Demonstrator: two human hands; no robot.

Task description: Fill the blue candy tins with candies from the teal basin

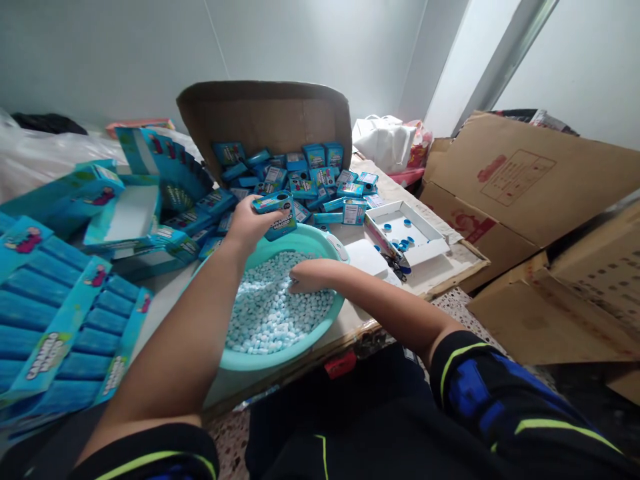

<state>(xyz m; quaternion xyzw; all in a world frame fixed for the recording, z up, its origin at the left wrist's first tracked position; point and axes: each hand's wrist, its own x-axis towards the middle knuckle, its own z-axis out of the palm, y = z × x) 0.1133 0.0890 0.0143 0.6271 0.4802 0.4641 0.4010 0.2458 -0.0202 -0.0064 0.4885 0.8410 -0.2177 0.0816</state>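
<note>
So our left hand [246, 225] is wrapped around a small blue box [281, 229], thumb across the front, up by the tub's far rim. Our right hand [311, 276] is down among the pale candies [267, 327] inside the turquoise tub [280, 361]; its fingertips are buried, so we can't tell if they're pinching any.

Handling-wise, we'd guess the box is light, thin card, a bit glossy, and easy to dent. Best hold is probably on the narrow sides near the top, without squeezing hard or covering the dark round spot up there. The candies look hard, smooth and slippery, likely to roll off flat fingers, so we'd cup them from below. More blue boxes [303, 187] lie piled just beyond the tub.
</note>
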